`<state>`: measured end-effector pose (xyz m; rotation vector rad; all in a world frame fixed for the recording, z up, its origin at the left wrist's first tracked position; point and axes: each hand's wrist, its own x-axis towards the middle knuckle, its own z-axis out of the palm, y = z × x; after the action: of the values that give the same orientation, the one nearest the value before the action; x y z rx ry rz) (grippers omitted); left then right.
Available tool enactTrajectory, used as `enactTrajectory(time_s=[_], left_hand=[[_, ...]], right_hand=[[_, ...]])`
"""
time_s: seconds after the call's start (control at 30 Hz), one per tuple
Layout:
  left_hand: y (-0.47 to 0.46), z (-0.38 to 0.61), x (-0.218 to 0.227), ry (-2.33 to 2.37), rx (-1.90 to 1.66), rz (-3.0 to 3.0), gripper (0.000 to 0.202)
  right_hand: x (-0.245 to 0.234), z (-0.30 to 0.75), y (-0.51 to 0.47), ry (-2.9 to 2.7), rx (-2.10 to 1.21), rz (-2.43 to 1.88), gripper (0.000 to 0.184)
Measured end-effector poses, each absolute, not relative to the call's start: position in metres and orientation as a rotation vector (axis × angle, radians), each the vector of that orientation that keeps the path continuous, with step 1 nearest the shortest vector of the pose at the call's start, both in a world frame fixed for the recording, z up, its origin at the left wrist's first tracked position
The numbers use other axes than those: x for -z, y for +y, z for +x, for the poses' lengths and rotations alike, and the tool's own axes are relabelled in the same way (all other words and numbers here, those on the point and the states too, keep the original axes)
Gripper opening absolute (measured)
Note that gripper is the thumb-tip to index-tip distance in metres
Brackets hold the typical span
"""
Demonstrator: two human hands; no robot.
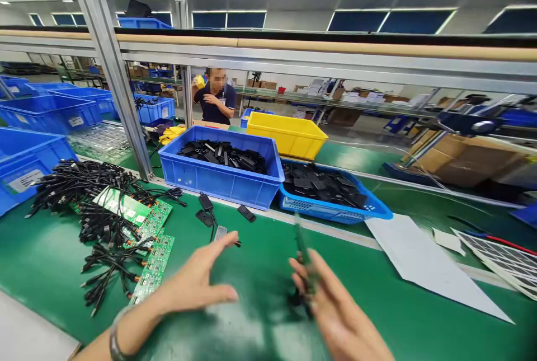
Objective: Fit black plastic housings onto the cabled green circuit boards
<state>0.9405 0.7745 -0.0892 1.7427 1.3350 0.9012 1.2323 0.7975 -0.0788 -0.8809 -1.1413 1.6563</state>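
My left hand [197, 280] hovers over the green bench with thumb and fingers spread, holding nothing. My right hand [335, 305] grips a green circuit board [304, 249], seen nearly edge-on and smeared by motion; dark cable ends seem to hang below it. Ahead of my left fingertips lie a small grey-white part [220, 232] with a dark cable and a few black plastic case pieces [246, 213]. To the left, black cables [90, 182] are piled over connected green circuit boards [155, 260].
A blue bin [218, 183] and a blue basket [331, 211], both with black case pieces, stand at the bench's back. Behind them is a yellow bin [285, 131]. White sheet [436, 271] lies right. A metal post [113, 70] rises left. Across the bench stands a person [216, 103].
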Motion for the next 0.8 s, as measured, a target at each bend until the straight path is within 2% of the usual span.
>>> enactTrajectory(time_s=[0.03,0.07,0.1,0.17,0.23,0.27,0.37,0.47,0.53,0.63,0.8], left_hand=[[0.774,0.964,0.091,1.132,-0.977,1.592,0.111],[0.774,0.983,0.095,1.011,-1.054,1.419,0.115],[0.774,0.998,0.101,0.956,-1.136,1.233,0.110],[0.774,1.008,0.110,0.931,-1.248,0.873,0.082],[0.771,0.997,0.113,0.899,-1.244,0.624,0.058],[0.769,0.987,0.112,0.857,-1.204,0.553,0.052],[0.758,0.950,0.105,0.708,-1.052,0.474,0.048],[0.747,0.928,0.106,0.643,-0.984,0.471,0.053],[0.741,0.923,0.112,0.744,-1.021,0.474,0.048],[0.733,0.921,0.125,0.916,-1.121,0.442,0.043],[0.721,0.912,0.137,0.901,-1.189,0.405,0.039]], right_hand=[[0.078,1.215,0.790,-1.229,-1.672,-0.834,0.072],[0.079,1.200,0.785,-1.347,-1.688,-0.791,0.073],[0.081,1.191,0.783,-1.486,-1.668,-0.777,0.071],[0.082,1.186,0.792,-1.788,-1.585,-0.770,0.058],[0.081,1.193,0.816,-1.936,-1.487,-0.832,0.042],[0.081,1.197,0.832,-1.920,-1.435,-0.881,0.041],[0.089,1.193,0.880,-1.782,-1.219,-1.019,0.043],[0.117,1.154,0.911,-2.055,-1.053,-1.017,0.033],[0.139,1.118,0.920,-2.312,-0.989,-0.998,0.039],[0.164,1.074,0.925,-2.555,-0.849,-0.976,0.067],[0.154,1.046,0.949,-2.684,-0.715,-1.015,0.050]])
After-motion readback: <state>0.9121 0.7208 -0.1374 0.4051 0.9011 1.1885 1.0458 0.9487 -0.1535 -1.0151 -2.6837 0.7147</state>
